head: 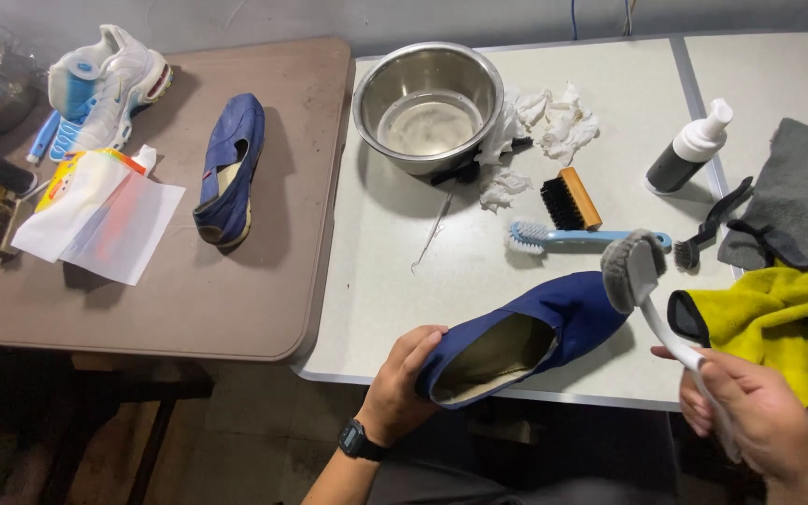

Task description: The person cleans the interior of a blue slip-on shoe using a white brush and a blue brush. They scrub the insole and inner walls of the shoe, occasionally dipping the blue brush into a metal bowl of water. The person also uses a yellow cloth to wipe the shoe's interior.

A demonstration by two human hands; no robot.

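Observation:
My left hand, with a black watch on its wrist, grips the heel of a blue slip-on shoe held over the near edge of the white table. The shoe's opening faces me and its toe points right. My right hand holds the white handle of a round grey-bristled brush. The brush head rests against the toe of the shoe.
On the white table stand a steel bowl with water, crumpled tissues, a black-bristled wooden brush, a light blue brush, a pump bottle, a small black brush, grey cloth, yellow cloth. The brown table holds a second blue shoe, a white sneaker, papers.

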